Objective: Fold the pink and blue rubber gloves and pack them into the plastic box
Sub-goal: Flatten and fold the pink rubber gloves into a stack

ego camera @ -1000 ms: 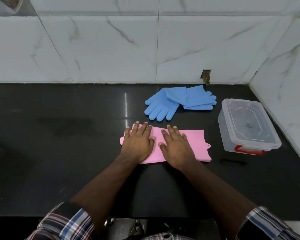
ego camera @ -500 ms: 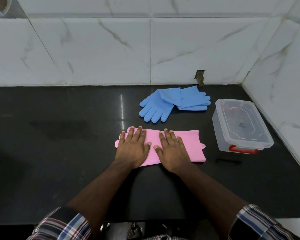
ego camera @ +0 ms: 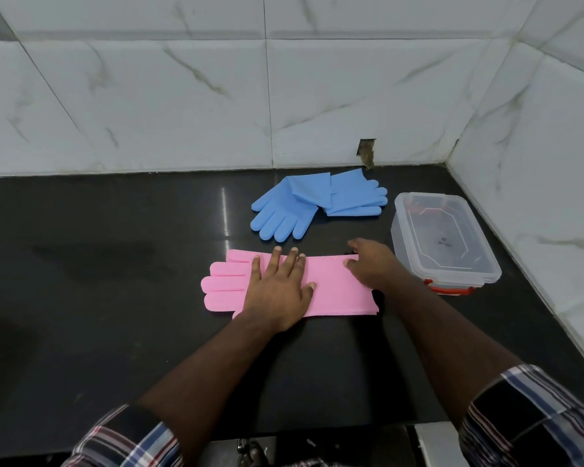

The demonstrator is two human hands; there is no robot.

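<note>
The pink gloves [ego camera: 331,291] lie flat on the black counter [ego camera: 98,298], stacked, fingers pointing left and cuffs to the right. My left hand [ego camera: 279,286] presses flat on their middle with straight fingers. My right hand [ego camera: 373,264] is at the cuff end, thumb on top and fingers curled over the far edge, pinching the cuff. Behind them lie two blue gloves [ego camera: 284,210], one partly over the other. The clear plastic box [ego camera: 479,264] stands to the right with its lid on and a red clasp at the front.
White marble-tiled walls close the counter at the back and on the right, right behind the box. A small broken hole [ego camera: 367,151] shows in the back wall. The counter's front edge runs just below my forearms.
My right hand slid right from the glove's middle to the cuff end and curled onto it. My left hand shifted slightly right, baring the pink fingers.
</note>
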